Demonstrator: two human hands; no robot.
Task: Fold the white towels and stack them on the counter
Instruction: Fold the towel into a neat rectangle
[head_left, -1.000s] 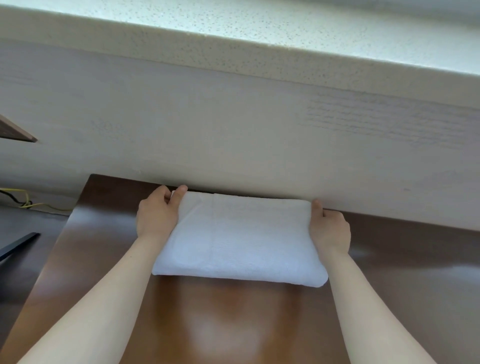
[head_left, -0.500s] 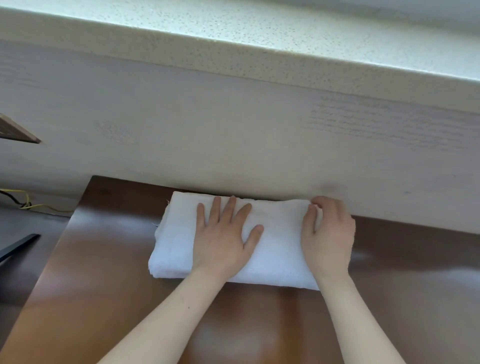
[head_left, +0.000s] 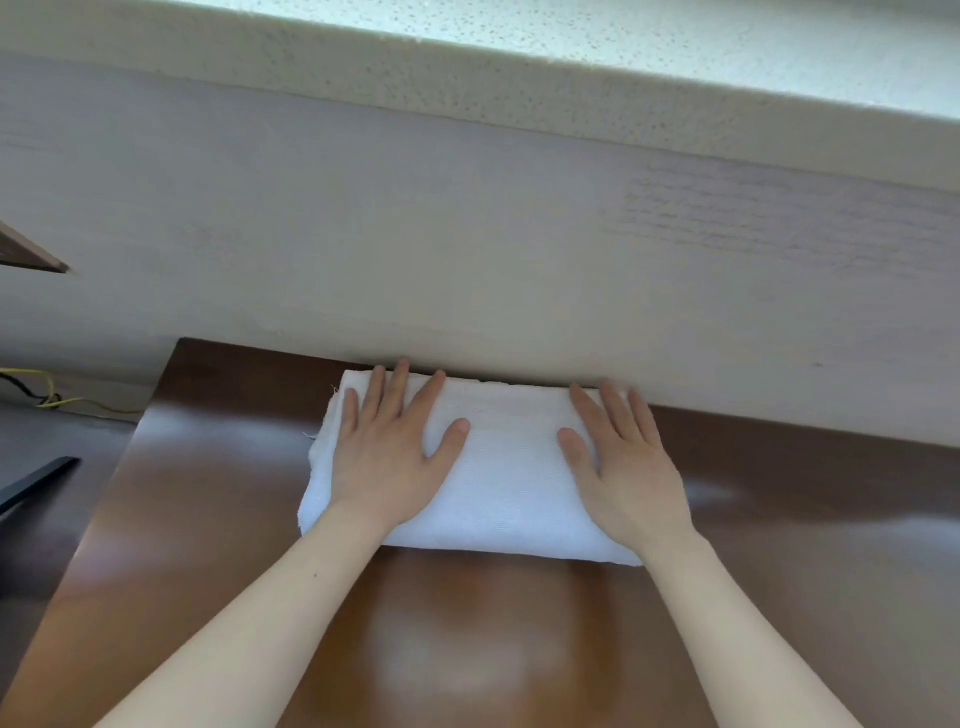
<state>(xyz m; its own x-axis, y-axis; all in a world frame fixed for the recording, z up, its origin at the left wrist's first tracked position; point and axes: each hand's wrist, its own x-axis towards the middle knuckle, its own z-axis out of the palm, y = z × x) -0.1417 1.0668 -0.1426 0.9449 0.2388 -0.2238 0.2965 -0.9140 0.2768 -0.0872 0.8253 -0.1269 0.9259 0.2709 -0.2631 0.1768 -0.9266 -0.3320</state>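
**Two flat hands pressing one folded towel**

The left hand (head_left: 395, 457) is lying flat, palm down, fingers spread and released, on the left half of a single white towel (head_left: 506, 478); it is gripping nothing. The right hand (head_left: 626, 467) is doing the same on the right half, open and pressing, fingers reaching toward the far edge. Two bare forearms are coming in from the near corners of the view, one to each hand.

One towel is showing, folded into a thick rectangle. Its long axis is running left to right, tilting slightly so the right end is sitting a little nearer the viewer. The rounded folded edge is facing the person, while loose layered edges are showing at the left end.

The towel is resting on a glossy brown counter (head_left: 467, 644), its far long side lying right against the pale wall panel (head_left: 467, 249) behind. Above the panel, one speckled light ledge (head_left: 519, 88) is crossing the view. Far left, beyond the counter's edge, a yellow cable (head_left: 49, 395) is lying beside a dark one.
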